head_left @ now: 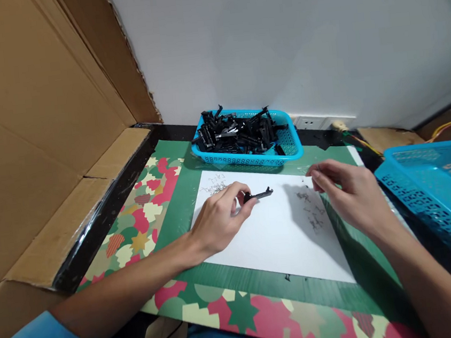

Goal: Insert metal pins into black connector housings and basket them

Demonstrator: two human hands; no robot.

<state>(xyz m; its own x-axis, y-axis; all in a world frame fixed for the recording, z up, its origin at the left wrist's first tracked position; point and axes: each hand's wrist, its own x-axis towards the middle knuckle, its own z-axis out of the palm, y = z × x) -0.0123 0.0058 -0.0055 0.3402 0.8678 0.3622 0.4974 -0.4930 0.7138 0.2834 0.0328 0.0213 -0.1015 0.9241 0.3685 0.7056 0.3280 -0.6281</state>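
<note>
My left hand [224, 215] pinches a long, thin black plastic part [263, 193] between thumb and fingers, above a white sheet of paper [257, 241]. The part's far end, with a small raised tip, points right. My right hand [346, 186] is over the sheet's right edge, thumb and fingertips pressed together; anything between them is too small to make out. Below it on the paper lie small thin wire pieces [315, 218] in loose clusters. Another pile of thin wire pieces [216, 183] lies at the sheet's upper left, behind my left hand.
A blue basket [249, 161] heaped with black plastic parts [241, 129] stands behind the paper. At the right is another blue basket [424, 185] with something dark inside. Cardboard [36, 130] walls the left side. A power strip [311, 122] sits against the white wall.
</note>
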